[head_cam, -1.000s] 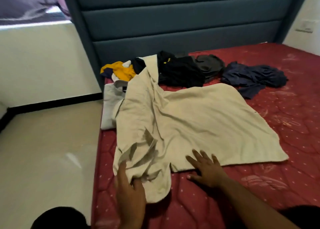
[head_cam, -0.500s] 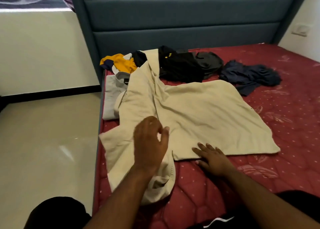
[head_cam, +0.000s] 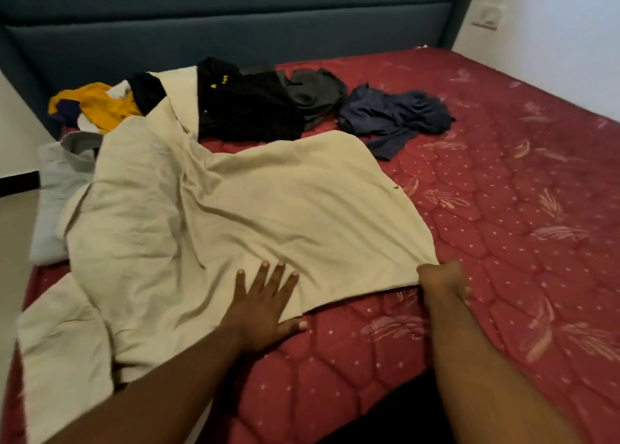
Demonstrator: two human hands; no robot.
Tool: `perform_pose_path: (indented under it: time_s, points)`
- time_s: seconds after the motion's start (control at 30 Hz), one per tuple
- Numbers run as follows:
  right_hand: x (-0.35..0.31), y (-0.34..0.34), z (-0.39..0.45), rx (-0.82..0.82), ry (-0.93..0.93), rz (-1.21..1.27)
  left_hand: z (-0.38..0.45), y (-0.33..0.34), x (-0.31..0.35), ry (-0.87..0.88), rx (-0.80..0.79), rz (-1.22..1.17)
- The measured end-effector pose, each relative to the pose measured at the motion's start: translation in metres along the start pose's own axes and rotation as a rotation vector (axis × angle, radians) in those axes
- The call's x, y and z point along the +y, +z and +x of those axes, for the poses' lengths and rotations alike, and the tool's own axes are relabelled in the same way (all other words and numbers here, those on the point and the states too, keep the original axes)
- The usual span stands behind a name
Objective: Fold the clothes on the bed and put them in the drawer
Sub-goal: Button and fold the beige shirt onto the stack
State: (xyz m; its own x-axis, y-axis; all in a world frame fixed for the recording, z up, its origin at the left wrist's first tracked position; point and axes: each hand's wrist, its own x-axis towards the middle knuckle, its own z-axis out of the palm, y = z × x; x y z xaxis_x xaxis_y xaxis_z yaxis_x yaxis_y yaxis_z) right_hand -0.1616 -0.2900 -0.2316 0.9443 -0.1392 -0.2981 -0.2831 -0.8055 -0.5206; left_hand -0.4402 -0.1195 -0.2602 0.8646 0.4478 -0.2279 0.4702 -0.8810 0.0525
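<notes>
The left hand (head_cam: 265, 304) lay flat, fingers spread, pressing the near edge of the cream garment (head_cam: 235, 215). The right hand (head_cam: 443, 280) was curled around that garment's right corner, gripping it. The garment was spread across the red mattress (head_cam: 503, 242), wrinkled and bunched toward the left. Behind it lay a black garment (head_cam: 248, 108), a grey one (head_cam: 315, 91), a navy one (head_cam: 392, 118), a yellow one (head_cam: 100, 104) and a pale one (head_cam: 57, 181) at the bed's left edge. The right hand's fingertips were hidden under the cloth.

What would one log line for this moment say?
stage: flattening shirt on bed | left hand: pressing hem flat | right hand: gripping hem corner | folded: none
</notes>
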Motion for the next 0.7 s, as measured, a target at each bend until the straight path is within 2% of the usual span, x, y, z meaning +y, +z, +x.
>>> perform_pose_path:
  time_s: [0.1, 0.2, 0.3, 0.4, 0.47, 0.53, 0.63, 0.7]
  points:
    - [0.001, 0.008, 0.018, -0.009, -0.032, 0.163, -0.002, 0.018, -0.001, -0.006, 0.112, 0.029]
    - [-0.003, -0.018, 0.027, 0.109, -0.105, 0.319, 0.006, 0.009, 0.018, 0.034, 0.094, -0.050]
    - [0.014, -0.047, 0.037, 0.271, -0.047, 0.290, 0.011, 0.002, 0.055, 0.107, 0.018, -0.073]
    - [0.027, -0.049, 0.023, 0.263, 0.014, 0.066, 0.010, 0.001, 0.072, 0.086, -0.024, -0.094]
    - [0.020, -0.040, 0.001, 0.211, -0.177, -0.188, 0.007, -0.004, 0.065, 0.065, -0.071, -0.128]
    - [0.006, -0.022, -0.022, 0.091, -0.460, -0.370, 0.007, -0.012, 0.048, -0.039, -0.027, -0.147]
    - [-0.003, 0.012, -0.063, -0.242, -0.807, -0.525, 0.000, -0.017, -0.006, -0.280, 0.192, -0.327]
    - [0.002, 0.022, -0.070, -0.442, -0.878, -0.626, -0.018, -0.015, -0.051, -0.403, 0.287, -0.401]
